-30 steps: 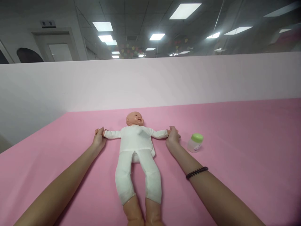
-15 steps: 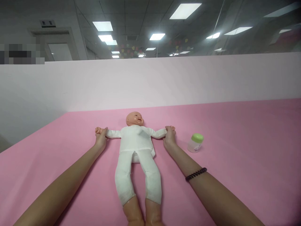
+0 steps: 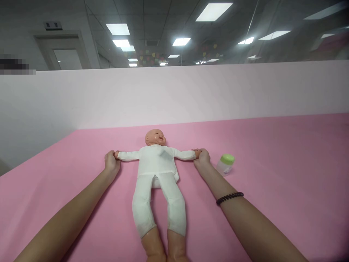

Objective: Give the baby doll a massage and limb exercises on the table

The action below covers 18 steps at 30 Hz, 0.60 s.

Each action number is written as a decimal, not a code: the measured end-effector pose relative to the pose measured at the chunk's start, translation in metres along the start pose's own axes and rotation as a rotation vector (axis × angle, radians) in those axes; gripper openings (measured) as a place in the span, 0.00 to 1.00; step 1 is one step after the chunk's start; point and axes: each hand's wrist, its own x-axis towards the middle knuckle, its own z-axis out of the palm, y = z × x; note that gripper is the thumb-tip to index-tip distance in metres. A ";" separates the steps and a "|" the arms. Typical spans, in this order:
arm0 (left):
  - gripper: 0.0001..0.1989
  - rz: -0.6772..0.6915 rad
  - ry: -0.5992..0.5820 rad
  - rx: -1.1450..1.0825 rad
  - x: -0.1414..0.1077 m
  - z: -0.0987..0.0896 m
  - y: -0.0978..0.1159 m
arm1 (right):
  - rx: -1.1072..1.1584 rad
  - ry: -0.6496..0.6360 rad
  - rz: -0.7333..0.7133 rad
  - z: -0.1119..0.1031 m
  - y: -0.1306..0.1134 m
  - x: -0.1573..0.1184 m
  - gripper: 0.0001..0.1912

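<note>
A baby doll (image 3: pixel 156 160) with a white cloth body lies on its back on a pink surface (image 3: pixel 272 163), its arms stretched out sideways and its legs toward me. My left hand (image 3: pixel 111 162) is closed at the doll's hand on the left side of the view. At the doll's other hand, on the right, my right hand (image 3: pixel 202 159) is closed in the same way. Both of the doll's hands show in part beside my fingers. A small jar (image 3: pixel 225 165) with a green lid stands just right of my right hand.
Behind the doll rises a white wall or panel (image 3: pixel 177 94) along the far edge of the pink surface. Beyond it are a door (image 3: pixel 68 58) and ceiling lights. A black coiled band (image 3: pixel 229 198) is around my right forearm.
Both my hands have slid outward, from the doll's wrists to its hands. The doll's arms look straighter, and more of the white sleeves shows.
</note>
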 end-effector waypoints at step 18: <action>0.07 -0.077 0.080 0.073 -0.003 0.005 0.001 | 0.014 -0.056 0.020 -0.005 0.013 0.025 0.10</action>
